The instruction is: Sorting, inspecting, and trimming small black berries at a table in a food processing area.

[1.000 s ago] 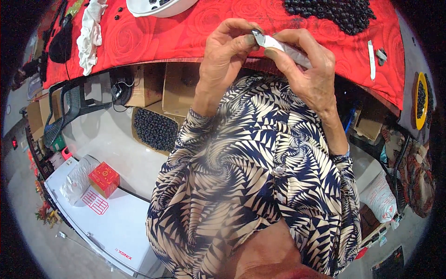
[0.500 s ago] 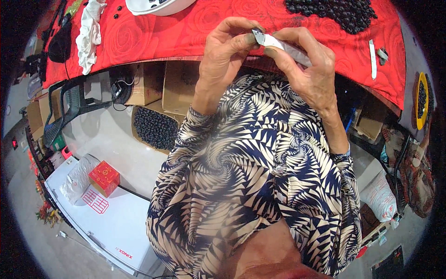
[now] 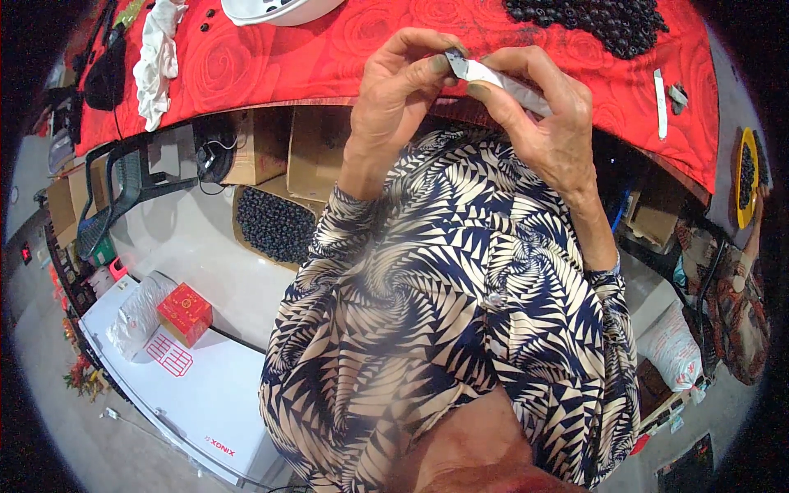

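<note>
Over the near edge of the table, my right hand [image 3: 549,111] is closed on a narrow white strip [image 3: 483,74], thumb below and fingers above. Most of the strip's right part lies within that hand. At its left end shows a small flat dark piece [image 3: 456,62]. My left hand [image 3: 396,86] pinches at this dark piece with thumb and fingertips, so both hands nearly meet. Whether the dark piece is joined to the strip, I cannot tell. A similar white strip [image 3: 660,103] lies at the table's right, beside a small grey scrap [image 3: 677,97].
The table wears a red rose-patterned cloth [image 3: 370,66]. On it are a heap of black beads [image 3: 588,25], a white bowl [image 3: 283,11] and a crumpled white cloth [image 3: 158,66]. Below stands a cardboard box of dark beads [image 3: 275,226]. A red box [image 3: 185,314] sits at lower left.
Both hands have barely moved. The dark piece between the left fingertips has tilted slightly, and more of its dark side now shows.
</note>
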`<state>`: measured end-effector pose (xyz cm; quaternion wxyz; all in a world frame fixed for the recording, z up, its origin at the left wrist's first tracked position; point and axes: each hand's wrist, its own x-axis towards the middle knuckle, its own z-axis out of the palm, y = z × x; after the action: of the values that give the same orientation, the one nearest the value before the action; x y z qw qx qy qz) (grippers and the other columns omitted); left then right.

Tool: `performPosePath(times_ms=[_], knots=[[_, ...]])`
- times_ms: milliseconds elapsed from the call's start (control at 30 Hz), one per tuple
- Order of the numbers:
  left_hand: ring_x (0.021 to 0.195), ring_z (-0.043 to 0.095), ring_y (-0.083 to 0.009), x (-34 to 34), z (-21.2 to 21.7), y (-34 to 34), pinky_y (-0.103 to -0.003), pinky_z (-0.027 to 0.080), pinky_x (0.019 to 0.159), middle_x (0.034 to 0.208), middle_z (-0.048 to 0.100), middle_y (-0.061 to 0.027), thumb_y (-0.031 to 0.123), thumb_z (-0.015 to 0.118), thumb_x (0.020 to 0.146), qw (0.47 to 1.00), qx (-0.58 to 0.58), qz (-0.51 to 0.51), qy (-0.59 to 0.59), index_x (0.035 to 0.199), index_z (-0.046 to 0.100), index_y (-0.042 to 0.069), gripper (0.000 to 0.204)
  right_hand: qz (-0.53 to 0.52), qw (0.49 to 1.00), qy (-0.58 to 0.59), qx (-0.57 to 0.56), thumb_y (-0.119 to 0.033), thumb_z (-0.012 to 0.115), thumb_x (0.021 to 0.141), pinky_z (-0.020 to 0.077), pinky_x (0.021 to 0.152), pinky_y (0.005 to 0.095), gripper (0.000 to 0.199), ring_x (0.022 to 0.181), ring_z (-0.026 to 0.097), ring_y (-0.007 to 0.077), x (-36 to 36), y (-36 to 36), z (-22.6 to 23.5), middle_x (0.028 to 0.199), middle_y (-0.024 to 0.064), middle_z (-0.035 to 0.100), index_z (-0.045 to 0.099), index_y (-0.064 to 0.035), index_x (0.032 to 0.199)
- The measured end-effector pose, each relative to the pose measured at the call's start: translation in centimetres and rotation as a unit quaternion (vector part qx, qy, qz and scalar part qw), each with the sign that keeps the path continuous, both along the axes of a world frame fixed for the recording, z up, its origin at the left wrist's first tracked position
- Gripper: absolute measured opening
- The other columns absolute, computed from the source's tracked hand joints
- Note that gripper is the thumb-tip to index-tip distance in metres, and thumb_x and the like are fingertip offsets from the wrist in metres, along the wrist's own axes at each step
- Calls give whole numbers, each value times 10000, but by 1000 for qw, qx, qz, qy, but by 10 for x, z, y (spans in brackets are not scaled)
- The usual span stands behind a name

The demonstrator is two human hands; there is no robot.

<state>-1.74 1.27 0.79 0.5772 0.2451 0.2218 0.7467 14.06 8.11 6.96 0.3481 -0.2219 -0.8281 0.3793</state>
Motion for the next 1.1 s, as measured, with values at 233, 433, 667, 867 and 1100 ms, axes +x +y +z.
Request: performPosePath(times_ms=[233, 433, 667, 867, 1100], knots=[[806, 568, -126, -1, -2, -1, -220, 467, 690, 993, 610, -114, 18, 585, 843, 1000, -14, -16, -4, 1024, 565, 4, 183, 8, 1000, -5, 3, -77, 687, 746, 511, 593, 314, 192, 680, 657, 238, 1, 0, -4, 766, 126, 644, 596, -6, 900], [715, 544, -104, -5, -3, -3, -205, 460, 640, 967, 617, -118, 41, 605, 836, 998, -27, -46, -14, 996, 565, 3, 169, 18, 1000, -9, -12, -73, 688, 740, 510, 589, 319, 192, 673, 656, 241, 2, 0, -5, 764, 125, 644, 597, -9, 897], [738, 548, -161, -13, 7, -6, -181, 463, 627, 996, 578, -160, 83, 624, 829, 983, 88, -157, 41, 986, 562, 17, 181, -161, 987, -16, -8, -102, 671, 796, 482, 581, 246, 166, 639, 609, 123, 9, 34, -19, 757, 78, 651, 603, -5, 913], [856, 548, -207, -5, -9, -7, -250, 488, 760, 1039, 567, -170, 82, 598, 852, 993, -32, -69, -86, 1063, 561, -10, 234, -109, 975, 140, -133, -67, 624, 851, 432, 652, 181, 164, 742, 558, 64, 4, 33, -21, 826, 25, 620, 597, 23, 985], [973, 574, -268, -4, -17, -7, -248, 512, 792, 1139, 511, -227, 29, 564, 861, 985, -27, -90, -142, 1129, 523, -42, 280, -140, 972, 93, -165, -109, 626, 851, 363, 550, 174, 165, 655, 519, 34, 16, 30, -22, 787, 25, 629, 609, 2, 971]])
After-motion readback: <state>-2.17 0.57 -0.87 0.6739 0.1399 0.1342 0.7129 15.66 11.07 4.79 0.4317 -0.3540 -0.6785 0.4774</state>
